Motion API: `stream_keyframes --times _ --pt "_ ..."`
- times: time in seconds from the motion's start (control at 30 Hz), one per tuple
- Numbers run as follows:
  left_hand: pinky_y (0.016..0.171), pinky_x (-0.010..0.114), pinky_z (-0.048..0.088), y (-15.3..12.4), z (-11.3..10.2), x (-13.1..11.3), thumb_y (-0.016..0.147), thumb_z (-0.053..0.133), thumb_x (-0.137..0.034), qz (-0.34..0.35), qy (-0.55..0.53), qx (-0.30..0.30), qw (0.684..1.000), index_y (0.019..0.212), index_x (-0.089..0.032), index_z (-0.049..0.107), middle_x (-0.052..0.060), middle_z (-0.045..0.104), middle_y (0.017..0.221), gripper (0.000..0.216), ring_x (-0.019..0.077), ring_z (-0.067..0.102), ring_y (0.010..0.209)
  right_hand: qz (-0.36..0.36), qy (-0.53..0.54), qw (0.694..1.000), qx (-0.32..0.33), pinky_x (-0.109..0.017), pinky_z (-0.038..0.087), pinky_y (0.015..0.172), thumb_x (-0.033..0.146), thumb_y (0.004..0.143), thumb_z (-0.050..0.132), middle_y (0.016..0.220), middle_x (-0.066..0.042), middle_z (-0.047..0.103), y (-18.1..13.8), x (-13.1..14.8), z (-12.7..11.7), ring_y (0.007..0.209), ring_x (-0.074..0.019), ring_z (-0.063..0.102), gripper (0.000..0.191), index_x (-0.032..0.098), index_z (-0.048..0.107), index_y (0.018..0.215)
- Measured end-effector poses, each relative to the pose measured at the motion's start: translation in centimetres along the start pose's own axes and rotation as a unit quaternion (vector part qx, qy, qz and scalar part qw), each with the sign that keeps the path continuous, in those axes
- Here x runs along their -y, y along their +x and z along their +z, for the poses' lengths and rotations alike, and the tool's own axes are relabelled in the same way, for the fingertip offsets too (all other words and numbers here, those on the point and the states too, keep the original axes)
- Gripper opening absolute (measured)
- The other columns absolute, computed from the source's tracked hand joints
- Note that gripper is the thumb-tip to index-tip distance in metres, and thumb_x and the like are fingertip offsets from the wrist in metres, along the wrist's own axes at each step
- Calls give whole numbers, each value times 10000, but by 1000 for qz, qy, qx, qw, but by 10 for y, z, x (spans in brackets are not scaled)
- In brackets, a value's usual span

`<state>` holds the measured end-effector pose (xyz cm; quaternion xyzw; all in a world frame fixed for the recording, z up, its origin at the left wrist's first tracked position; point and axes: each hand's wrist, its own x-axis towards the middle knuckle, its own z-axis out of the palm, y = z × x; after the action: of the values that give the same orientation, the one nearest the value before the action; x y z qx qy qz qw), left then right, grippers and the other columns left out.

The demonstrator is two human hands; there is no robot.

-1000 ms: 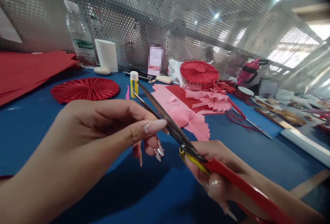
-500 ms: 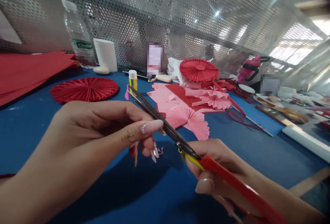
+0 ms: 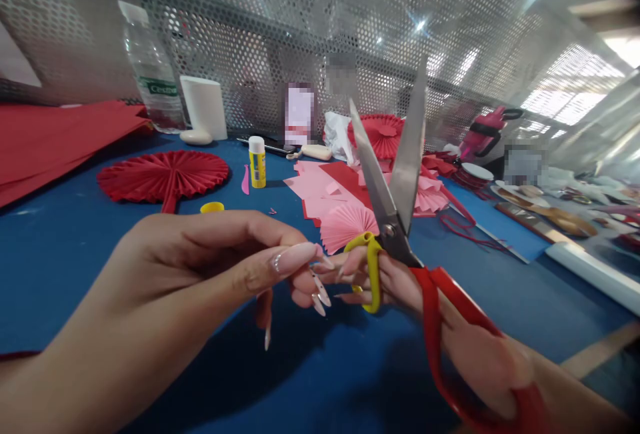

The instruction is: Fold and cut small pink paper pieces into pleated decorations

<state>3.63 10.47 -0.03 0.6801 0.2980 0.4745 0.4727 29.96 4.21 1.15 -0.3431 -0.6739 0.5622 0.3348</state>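
My right hand (image 3: 400, 281) holds a pair of scissors (image 3: 393, 224) with red handles, blades spread apart and tips pointing up and away. A yellow loop-shaped piece (image 3: 373, 274) hangs by its fingers, just under the pivot. My left hand (image 3: 220, 274) is closed in a pinch, thumb against forefinger, its long nails close to my right fingertips. A trace of pink shows at the pinch, too small to name. Behind the hands lie a pink pleated paper fan (image 3: 347, 226) and pink paper sheets (image 3: 315, 187).
A red pleated fan (image 3: 165, 174) lies at left beside a glue stick (image 3: 257, 164) and a yellow cap (image 3: 212, 207). Further back stand a water bottle (image 3: 153, 74) and a white container (image 3: 205, 107). Red sheets (image 3: 60, 144) lie far left; a white roll (image 3: 595, 277) lies at right.
The scissors have swung from pointing left beside my left fingers to pointing upward, and their blades have spread. My left hand stays pinched, having moved little.
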Motion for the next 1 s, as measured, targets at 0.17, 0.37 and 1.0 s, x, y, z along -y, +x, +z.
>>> stream_keyframes --times 0.17,0.37,1.0 --pt "451 173 591 5 6 -4 920 705 -349 2 22 59 998 836 -307 802 -23 762 736 135 151 719 604 4 98 990 -102 -279 584 714 460 864 748 856 8 659 7 4 5 775 -167 663 303 310 645 1107" --pt "462 144 571 14 22 -10 896 712 -414 -104 -44 149 982 777 -272 799 -11 747 703 204 118 666 564 3 100 985 -143 -206 562 684 102 693 844 1034 52 647 20 8 12 821 -113 658 439 294 551 957" --pt "448 144 547 12 32 -7 835 741 -482 -139 -44 170 975 745 -254 785 15 730 676 249 137 653 567 33 71 986 -150 -224 501 595 250 752 829 866 17 638 27 -7 7 686 -114 599 305 227 586 934"
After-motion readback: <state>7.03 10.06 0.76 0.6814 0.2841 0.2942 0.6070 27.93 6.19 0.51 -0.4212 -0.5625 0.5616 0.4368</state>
